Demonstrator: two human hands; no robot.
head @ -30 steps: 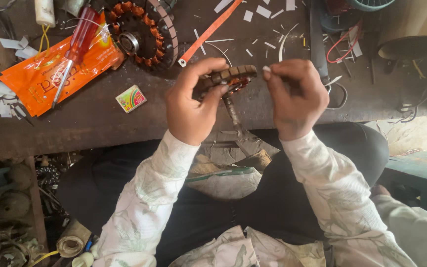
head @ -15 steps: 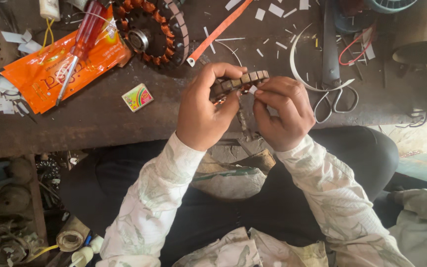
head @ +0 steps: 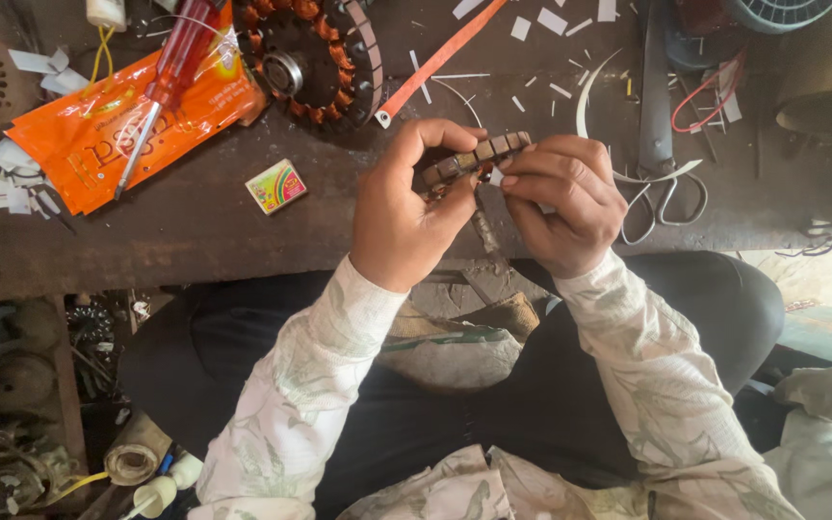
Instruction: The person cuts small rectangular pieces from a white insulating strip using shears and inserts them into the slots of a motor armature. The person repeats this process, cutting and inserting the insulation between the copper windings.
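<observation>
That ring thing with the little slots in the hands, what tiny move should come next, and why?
Probably the right hand should push the small white paper slip at its fingertips further into a slot of the slotted metal ring. The left hand grips the ring from the other side, holding it above the workbench, and similar white slips lie cut on the bench.

Two hands, left hand (head: 404, 210) and right hand (head: 564, 200), share one slotted metal core (head: 474, 159). On the tabletop (head: 195, 231): one red-handled screwdriver (head: 168, 79), one orange packet (head: 113, 130), one small matchbox (head: 276, 186), one pair of scissors (head: 662, 144), one wound stator (head: 315, 58).
</observation>
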